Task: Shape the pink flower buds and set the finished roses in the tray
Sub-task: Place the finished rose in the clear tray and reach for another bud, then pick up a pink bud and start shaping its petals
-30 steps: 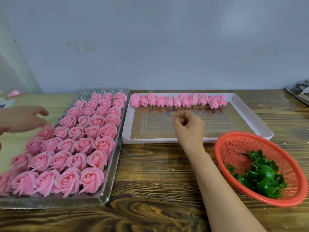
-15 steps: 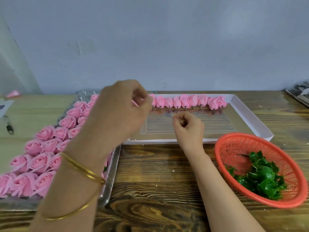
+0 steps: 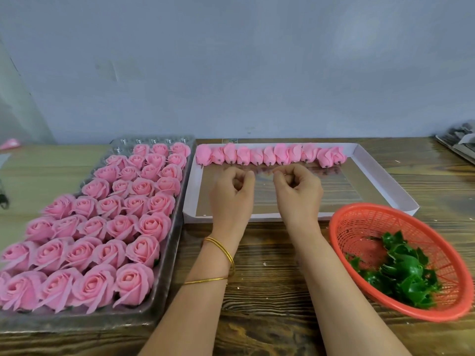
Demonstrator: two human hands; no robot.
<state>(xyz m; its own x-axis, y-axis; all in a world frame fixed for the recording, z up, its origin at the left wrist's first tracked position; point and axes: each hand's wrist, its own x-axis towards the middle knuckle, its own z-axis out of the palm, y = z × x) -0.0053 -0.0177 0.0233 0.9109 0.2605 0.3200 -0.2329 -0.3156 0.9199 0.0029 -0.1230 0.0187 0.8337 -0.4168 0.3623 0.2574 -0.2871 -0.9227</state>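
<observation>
A row of closed pink flower buds (image 3: 270, 155) lies along the far edge of a white cardboard tray (image 3: 385, 181). Just in front of the row, over that tray, are my left hand (image 3: 232, 194) and my right hand (image 3: 298, 194), side by side. Both have the fingers curled in and the thumb pinched to the forefinger. I see no bud in either hand, and whether something thin is pinched I cannot make out. On the left, several rows of finished open pink roses (image 3: 123, 201) fill a clear plastic tray (image 3: 167, 265).
A red plastic basket (image 3: 359, 227) with green leaf pieces (image 3: 401, 273) stands at the right front of the wooden table (image 3: 264, 291). Two gold bangles (image 3: 221, 250) circle my left wrist. A grey wall closes the back, and some grey items (image 3: 460, 147) lie at the far right.
My left hand has come from the rose tray across to the white tray and now sits beside my right hand. The right hand has stayed in place, still pinched.
</observation>
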